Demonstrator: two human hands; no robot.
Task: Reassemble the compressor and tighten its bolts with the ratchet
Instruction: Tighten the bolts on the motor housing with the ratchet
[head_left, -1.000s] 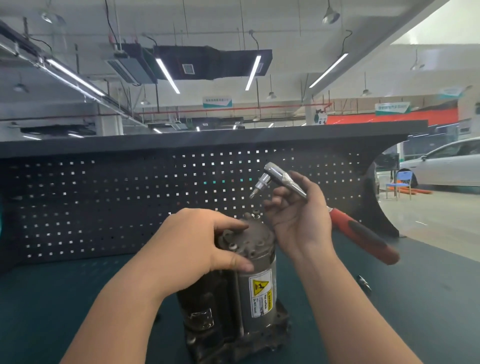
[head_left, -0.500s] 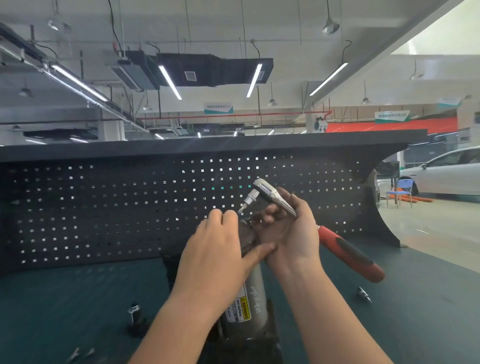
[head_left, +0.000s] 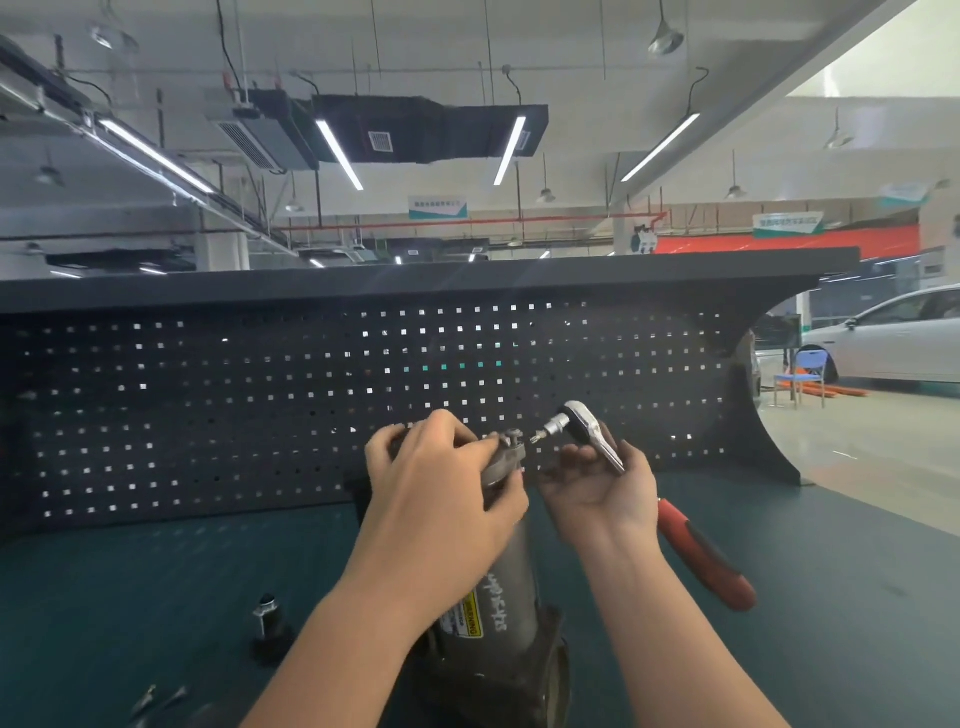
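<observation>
The grey compressor stands on the green bench, leaning away from me, with a yellow warning label near its base. My left hand grips its upper end, fingers curled over the top cover. A bolt head sticks out at the top edge. My right hand holds the ratchet by its metal neck, palm up. The ratchet's bit points left, just beside the bolt head. Its red and black handle trails down to the right behind my wrist.
A small dark fitting with a chrome top stands on the bench at the left. Loose metal bits lie near the front left edge. A black pegboard closes the back of the bench.
The compressor has tilted away from me under my left hand, which slid up over its top. My right hand has brought the ratchet bit down level with the top bolt.
</observation>
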